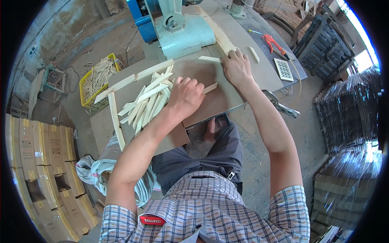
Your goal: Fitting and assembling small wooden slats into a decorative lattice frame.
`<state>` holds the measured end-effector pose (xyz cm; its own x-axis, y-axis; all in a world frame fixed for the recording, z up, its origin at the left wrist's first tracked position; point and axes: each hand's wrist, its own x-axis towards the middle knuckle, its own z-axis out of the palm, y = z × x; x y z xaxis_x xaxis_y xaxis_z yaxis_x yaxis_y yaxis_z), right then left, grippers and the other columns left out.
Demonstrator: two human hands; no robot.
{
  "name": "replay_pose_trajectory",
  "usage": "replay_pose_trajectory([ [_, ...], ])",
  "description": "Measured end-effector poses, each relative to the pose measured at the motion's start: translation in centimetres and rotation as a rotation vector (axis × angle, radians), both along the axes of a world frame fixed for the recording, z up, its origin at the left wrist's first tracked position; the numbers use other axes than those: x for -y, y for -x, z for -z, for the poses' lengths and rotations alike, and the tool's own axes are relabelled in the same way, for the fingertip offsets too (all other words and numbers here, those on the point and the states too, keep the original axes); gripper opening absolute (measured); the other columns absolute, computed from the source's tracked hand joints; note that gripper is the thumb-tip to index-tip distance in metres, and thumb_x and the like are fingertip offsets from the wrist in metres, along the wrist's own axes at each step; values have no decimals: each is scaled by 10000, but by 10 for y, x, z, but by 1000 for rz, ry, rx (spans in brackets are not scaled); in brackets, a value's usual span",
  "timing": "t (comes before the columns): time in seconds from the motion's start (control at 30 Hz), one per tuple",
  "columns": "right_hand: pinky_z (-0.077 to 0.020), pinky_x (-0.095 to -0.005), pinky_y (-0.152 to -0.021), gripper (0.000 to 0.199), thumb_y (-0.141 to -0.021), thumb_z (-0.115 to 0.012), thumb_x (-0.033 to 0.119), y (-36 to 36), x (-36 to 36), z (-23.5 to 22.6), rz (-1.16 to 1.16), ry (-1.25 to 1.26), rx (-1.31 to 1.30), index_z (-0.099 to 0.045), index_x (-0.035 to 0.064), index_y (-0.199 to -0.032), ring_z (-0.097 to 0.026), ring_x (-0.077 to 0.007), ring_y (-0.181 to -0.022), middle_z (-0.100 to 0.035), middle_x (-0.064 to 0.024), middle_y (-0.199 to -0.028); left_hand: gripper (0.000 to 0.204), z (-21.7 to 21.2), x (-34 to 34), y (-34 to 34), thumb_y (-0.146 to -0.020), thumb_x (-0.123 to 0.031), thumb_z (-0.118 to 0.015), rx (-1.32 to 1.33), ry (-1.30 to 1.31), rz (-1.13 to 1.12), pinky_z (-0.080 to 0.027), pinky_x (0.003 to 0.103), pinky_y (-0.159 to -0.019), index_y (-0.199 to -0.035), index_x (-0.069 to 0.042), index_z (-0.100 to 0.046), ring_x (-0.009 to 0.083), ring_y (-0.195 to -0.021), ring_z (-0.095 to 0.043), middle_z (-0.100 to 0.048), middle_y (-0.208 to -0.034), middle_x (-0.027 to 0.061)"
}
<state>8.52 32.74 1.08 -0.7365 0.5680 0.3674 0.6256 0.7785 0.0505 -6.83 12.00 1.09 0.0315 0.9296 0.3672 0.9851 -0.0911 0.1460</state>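
Observation:
My left hand (186, 97) is closed, its fingers curled round a short wooden strip (210, 87) whose end sticks out on the right. Beside it, on the left, lies a loose pile of pale wooden strips (148, 101) with slanted ends. Farther forward and to the right, my right hand (238, 68) has its fingers bent over the end of another wooden strip (209, 59), by a long wooden board (219, 34). The fingertips of both hands are partly hidden. Beyond both hands stands a pale teal machine (186, 36) on the brown work table (223, 91).
Longer wooden battens (116, 121) border the pile. A yellow crate (84, 97) full of strips stands at far left. At right are a red air gun (270, 42), a patterned plate (283, 69) and a metal clamp (281, 106). Stacked cartons (44, 146) and wrapped stacks (344, 109) flank me.

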Motion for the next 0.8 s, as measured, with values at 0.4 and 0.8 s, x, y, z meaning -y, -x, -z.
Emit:
replay_pose_trajectory([
  [0.4,-490,-425,-940,117,-938,-701,232,-21,20,5,-210,-109,-23,-754,138,-985,-644,-267,-1072,-703,-49,-997,148,3,-2,-1,-941,-216,-752,27,-14,11,-482,484,-962,-954,-69,-752,313,-967,-714,-715,-918,123],
  [0.8,-509,-446,-898,125,-922,-716,224,-1,12,9,84,-107,-110,-786,128,-958,-635,-303,-1097,-666,-95,-1070,120,-4,-10,-4,-937,-197,-760,3,43,-5,-488,485,-939,-973,-82,-754,316,-965,-709,-697,-918,110],
])
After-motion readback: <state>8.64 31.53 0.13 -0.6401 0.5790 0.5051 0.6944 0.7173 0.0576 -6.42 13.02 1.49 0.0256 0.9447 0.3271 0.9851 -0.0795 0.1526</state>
